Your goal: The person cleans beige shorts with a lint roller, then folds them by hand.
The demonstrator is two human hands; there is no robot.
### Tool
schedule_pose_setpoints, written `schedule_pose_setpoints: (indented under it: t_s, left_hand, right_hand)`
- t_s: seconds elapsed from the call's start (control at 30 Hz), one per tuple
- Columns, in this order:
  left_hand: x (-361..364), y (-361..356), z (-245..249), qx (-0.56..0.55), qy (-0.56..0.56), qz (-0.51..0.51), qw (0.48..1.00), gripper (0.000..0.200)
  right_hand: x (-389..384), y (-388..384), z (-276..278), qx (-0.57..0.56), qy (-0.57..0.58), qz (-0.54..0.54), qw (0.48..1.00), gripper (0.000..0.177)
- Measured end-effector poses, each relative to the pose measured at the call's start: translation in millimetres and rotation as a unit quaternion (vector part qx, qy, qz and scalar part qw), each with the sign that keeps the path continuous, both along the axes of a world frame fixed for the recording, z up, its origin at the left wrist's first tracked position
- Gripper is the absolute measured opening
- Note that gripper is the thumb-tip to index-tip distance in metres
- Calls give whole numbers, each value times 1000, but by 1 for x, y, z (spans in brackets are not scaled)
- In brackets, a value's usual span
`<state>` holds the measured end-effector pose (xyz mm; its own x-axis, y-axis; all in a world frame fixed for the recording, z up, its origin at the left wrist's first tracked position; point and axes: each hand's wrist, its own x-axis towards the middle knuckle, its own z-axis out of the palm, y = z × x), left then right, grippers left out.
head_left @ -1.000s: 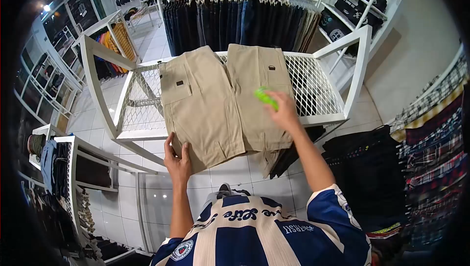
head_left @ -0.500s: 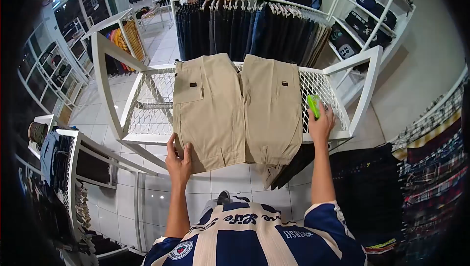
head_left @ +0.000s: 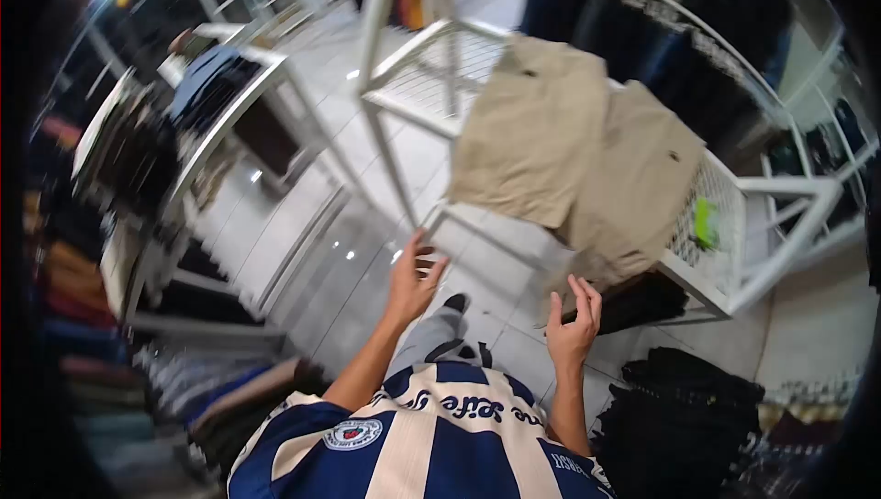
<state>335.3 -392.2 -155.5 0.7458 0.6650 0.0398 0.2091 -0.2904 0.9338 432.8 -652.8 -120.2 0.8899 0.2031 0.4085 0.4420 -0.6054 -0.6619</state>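
Beige cargo shorts (head_left: 532, 145) lie spread over the white mesh rack (head_left: 725, 265), their near edge hanging past its front. My left hand (head_left: 415, 280) is in the air, left of and below the shorts, with fingers apart and nothing in it. Just below the near edge of the shorts, my right hand (head_left: 575, 320) is raised with its fingers stretched out, also holding nothing. A small bright green object (head_left: 705, 224) rests on the mesh to the right of the shorts; blur hides its details.
Folded clothes (head_left: 216, 81) sit on a white shelf at the left. Dark trousers (head_left: 633, 31) hang from a rail behind the rack. A pile of black garments (head_left: 679, 416) is at the lower right. White floor tiles (head_left: 340, 302) show between the furniture.
My left hand has left the shorts' edge. My right hand has let go of the green object, now on the mesh, and come nearer my body. The view has swung left and tilted.
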Motion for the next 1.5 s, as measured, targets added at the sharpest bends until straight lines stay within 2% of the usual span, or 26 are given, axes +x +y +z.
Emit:
schedule_pose_setpoints:
  t_s: [0.17, 0.27, 0.37, 0.53, 0.8, 0.9, 1.03, 1.07, 1.13, 1.2, 1.23, 1.3, 1.33, 1.4, 1.5]
  left_hand:
    - [-90, -8, 7, -23, 48, 86, 995, 55]
    - [-132, 0, 15, -47, 43, 162, 985, 42]
    - [-153, 12, 21, -35, 34, 220, 974, 41]
    - [-163, 38, 28, -64, 13, 267, 961, 37]
    - [-170, 141, 7, -62, -11, 309, 949, 35]
    - [-165, 209, -8, -64, -16, 309, 949, 34]
    - [-152, 331, -44, -86, -31, 307, 947, 31]
    - [-147, 366, -48, -88, -26, 319, 943, 31]
    - [-138, 434, -67, 48, -48, 340, 938, 36]
    - [-130, 489, -72, 94, -77, 345, 931, 42]
    - [-125, 510, -72, 86, -73, 342, 933, 42]
    - [-117, 540, -73, 27, -40, 403, 914, 45]
    - [-114, 549, -77, 23, -38, 400, 915, 45]
    - [-110, 564, -90, 103, -44, 437, 892, 47]
    - [-107, 577, -96, 47, -100, 418, 902, 47]
  right_hand:
    - [-40, 53, -24, 23, 82, 215, 973, 31]
    - [-57, 93, -17, 41, 126, 353, 926, 32]
    - [-66, 138, -8, 54, 130, 452, 881, 32]
    - [-77, 225, 0, 25, 171, 528, 832, 31]
    - [-89, 396, -12, 40, 280, 568, 773, 31]
    - [-91, 478, -27, 37, 347, 557, 753, 29]
    - [-88, 601, -81, 73, 381, 560, 732, 26]
    - [-91, 627, -75, 53, 355, 557, 749, 26]
    - [-96, 684, -91, 107, 364, 558, 738, 27]
    - [-101, 735, -100, 144, 351, 548, 745, 30]
    - [-99, 756, -103, 116, 317, 555, 760, 32]
    - [-105, 789, -106, 117, 349, 523, 769, 35]
    - [-108, 800, -108, 115, 351, 519, 771, 35]
    - [-111, 822, -116, 108, 306, 500, 803, 39]
    - [-102, 853, -128, 120, 323, 524, 779, 43]
